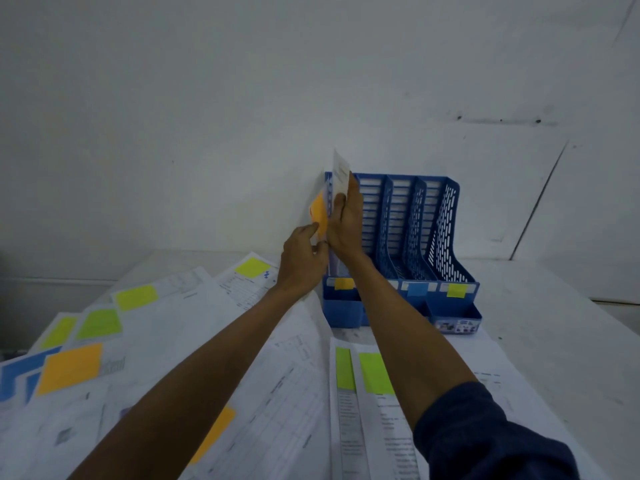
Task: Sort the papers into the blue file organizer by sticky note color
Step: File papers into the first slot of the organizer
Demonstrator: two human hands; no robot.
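Papers (277, 393) flank left hand (301, 261) and right hand (346, 220), both gripping upright sheets (341, 174) in the four-slot organizer (446, 216).

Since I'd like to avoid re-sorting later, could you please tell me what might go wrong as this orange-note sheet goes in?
1. The orange-note sheet, pinched by the left hand, bows out past the blue file organizer's left wall while the right hand grips the upright papers; it could slide outside the orange-labelled slot.
2. The left fingers touch the note itself, so it might peel.
3. Both forearms hang above loose papers; pulling back could scatter them.
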